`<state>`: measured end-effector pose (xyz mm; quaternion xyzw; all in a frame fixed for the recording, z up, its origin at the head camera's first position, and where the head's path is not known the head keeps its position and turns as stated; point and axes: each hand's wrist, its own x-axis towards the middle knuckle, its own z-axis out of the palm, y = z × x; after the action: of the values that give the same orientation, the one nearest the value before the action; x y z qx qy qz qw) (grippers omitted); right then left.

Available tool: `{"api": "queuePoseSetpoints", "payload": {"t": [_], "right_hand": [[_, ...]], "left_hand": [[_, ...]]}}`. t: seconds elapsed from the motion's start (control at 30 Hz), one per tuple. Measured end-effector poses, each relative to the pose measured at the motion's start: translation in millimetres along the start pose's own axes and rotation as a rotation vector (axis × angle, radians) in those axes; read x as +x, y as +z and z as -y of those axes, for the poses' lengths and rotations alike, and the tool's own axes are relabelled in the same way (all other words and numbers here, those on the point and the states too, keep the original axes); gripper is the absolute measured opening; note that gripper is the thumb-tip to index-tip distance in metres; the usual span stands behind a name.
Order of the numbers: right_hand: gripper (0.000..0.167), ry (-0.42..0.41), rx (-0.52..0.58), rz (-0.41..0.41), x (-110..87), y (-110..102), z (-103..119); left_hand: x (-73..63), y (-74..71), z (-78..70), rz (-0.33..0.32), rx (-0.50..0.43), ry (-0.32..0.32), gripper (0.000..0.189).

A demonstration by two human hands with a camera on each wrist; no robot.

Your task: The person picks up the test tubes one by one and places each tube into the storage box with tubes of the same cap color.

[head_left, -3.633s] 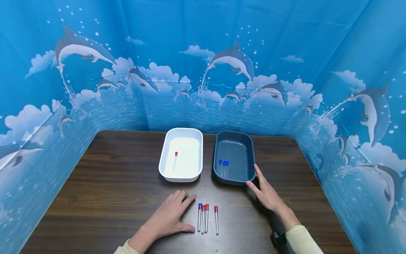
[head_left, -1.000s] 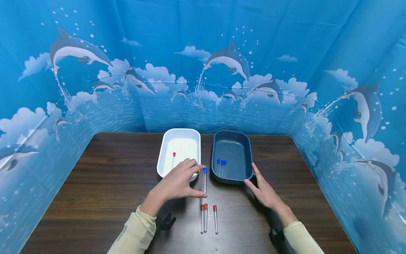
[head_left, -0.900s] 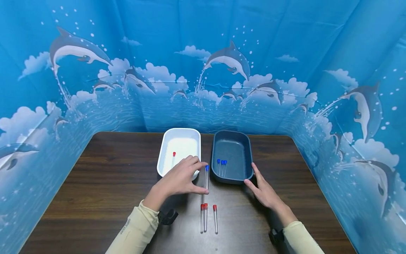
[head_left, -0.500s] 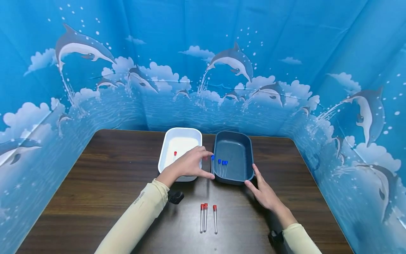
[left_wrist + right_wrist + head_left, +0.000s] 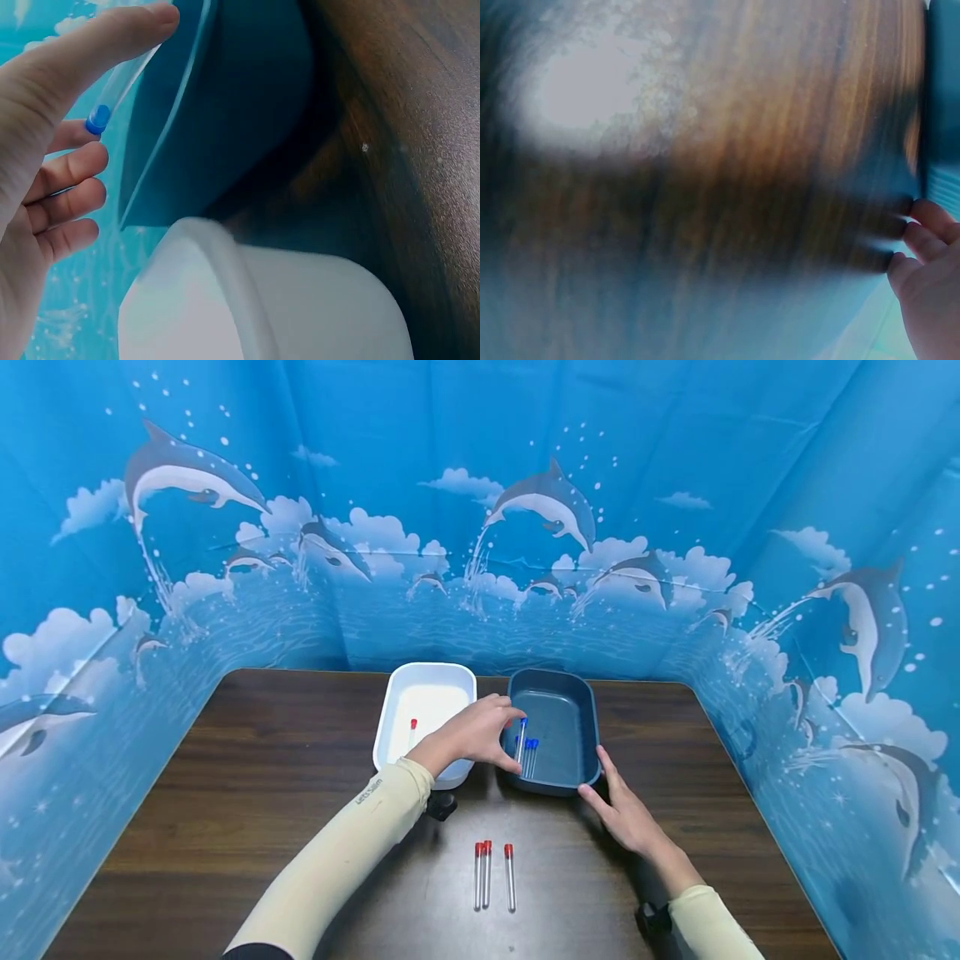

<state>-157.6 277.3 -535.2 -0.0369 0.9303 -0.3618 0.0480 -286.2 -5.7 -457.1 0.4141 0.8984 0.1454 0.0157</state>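
My left hand (image 5: 480,728) is over the left side of the dark blue tray (image 5: 562,714), pinching a blue-capped test tube (image 5: 521,742) lengthwise. In the left wrist view, the thumb lies at the clear end and the index finger at the blue cap (image 5: 97,120); the other fingers are loosely bent. Below it, several blue-capped tubes (image 5: 531,762) lie in the tray, partly hidden. My right hand (image 5: 630,818) rests with extended fingers against the tray's near right corner, thumb on the front side. Three red-capped test tubes (image 5: 487,875) lie on the table in front.
Left of the dark tray stands a white tray (image 5: 427,689) holding a red-capped tube (image 5: 413,724), partly covered by my left hand and forearm. Both trays sit toward the back of the brown wooden table (image 5: 262,777). A blue dolphin-print curtain (image 5: 465,635) surrounds the table's back and sides.
My left hand has picked up the blue-capped tube from the table and carried it forward and right, past the white tray, to over the dark tray. My right hand has stayed at the tray corner.
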Motion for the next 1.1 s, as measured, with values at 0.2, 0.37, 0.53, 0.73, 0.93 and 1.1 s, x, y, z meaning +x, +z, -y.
{"api": "queuePoseSetpoints", "payload": {"t": [0.2, 0.37, 0.53, 0.73, 0.93, 1.1], "right_hand": [[0.076, -0.007, 0.002, -0.003, -0.4, -0.3, -0.3], [0.075, -0.002, -0.007, 0.005, 0.3, -0.5, -0.2], [0.075, 0.006, -0.004, 0.005, 0.8, 0.7, 0.0], [0.075, 0.016, -0.004, 0.012, 0.4, 1.0, 0.7], [0.076, 0.018, -0.004, 0.016, 1.2, -0.6, 1.2], [0.076, 0.031, 0.01, 0.021, 1.3, -0.6, 1.2]], "left_hand": [[10.6, 7.8, -4.4, 0.013, 0.046, 0.001, 0.086], [16.8, 8.5, -8.4, 0.06, 0.096, -0.012, 0.086], [25.6, 8.3, -13.3, 0.126, 0.196, 0.005, 0.085], [37.9, 13.5, -14.5, 0.184, 0.344, 0.061, 0.083], [46.2, 21.1, -13.5, 0.224, 0.407, 0.067, 0.078], [50.9, 23.4, -16.7, 0.238, 0.422, 0.07, 0.076]]}}
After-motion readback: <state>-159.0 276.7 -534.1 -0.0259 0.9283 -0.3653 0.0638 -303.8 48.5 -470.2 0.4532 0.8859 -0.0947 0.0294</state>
